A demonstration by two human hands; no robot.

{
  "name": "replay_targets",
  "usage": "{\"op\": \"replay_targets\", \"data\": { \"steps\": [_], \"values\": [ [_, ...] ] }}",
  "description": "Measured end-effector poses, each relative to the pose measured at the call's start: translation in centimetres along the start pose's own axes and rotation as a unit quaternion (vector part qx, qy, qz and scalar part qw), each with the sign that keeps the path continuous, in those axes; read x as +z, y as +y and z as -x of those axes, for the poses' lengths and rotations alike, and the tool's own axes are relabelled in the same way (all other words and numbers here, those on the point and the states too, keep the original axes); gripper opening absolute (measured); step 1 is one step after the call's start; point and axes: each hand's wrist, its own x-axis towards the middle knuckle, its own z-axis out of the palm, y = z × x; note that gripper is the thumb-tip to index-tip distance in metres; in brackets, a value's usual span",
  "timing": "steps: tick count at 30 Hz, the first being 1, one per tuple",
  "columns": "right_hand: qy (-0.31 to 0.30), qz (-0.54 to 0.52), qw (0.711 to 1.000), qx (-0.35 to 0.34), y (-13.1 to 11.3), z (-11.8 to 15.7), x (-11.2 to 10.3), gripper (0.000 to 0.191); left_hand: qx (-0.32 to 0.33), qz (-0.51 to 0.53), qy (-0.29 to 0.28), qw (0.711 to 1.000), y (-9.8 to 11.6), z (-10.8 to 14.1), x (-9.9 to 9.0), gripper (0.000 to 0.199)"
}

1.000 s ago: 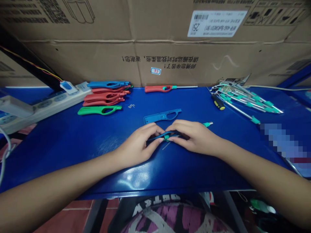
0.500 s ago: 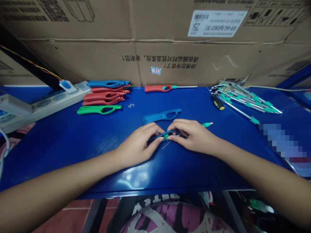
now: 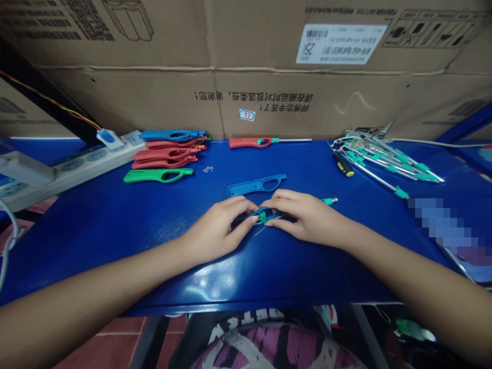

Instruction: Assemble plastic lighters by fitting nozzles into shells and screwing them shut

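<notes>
My left hand (image 3: pixel 223 225) and my right hand (image 3: pixel 305 218) meet over the near middle of the table. Both pinch a blue lighter casing half (image 3: pixel 264 209), mostly covered by the fingers. Between the fingertips a green plastic lighter part (image 3: pixel 265 217) shows against the casing. A thin metal strand (image 3: pixel 262 230) sticks out below it. Just beyond my hands lies another blue casing half (image 3: pixel 246 188), its inner side up. Past my right hand pokes a green piece with a silver end (image 3: pixel 329 201); the rest of it is hidden.
Red, blue and green lighter casings (image 3: pixel 165 154) lie at the left beside a power strip (image 3: pixel 92 159). Small screws (image 3: pixel 208 169) are near them. A red lighter (image 3: pixel 249 143) rests against the cardboard (image 3: pixel 154 102). Metal lighter rods (image 3: pixel 388 156) and a screwdriver (image 3: pixel 343 164) lie at right.
The blue casing half has tilted slightly in my fingers, and more of the green part shows. My right fingers have shifted a little; the things on the table stay put.
</notes>
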Motion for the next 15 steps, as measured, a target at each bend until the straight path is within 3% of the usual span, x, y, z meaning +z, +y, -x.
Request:
{"op": "replay_targets", "data": {
  "steps": [8,15],
  "values": [
    [0.001,0.036,0.999,0.004,0.10,0.21,-0.02,0.035,0.003,-0.011,0.029,1.000,-0.31,0.08,0.05,0.015],
    [0.000,0.062,0.998,-0.003,-0.12,0.17,0.04,0.037,-0.010,0.007,0.020,1.000,-0.16,-0.03,0.03,0.014]
  ]
}}
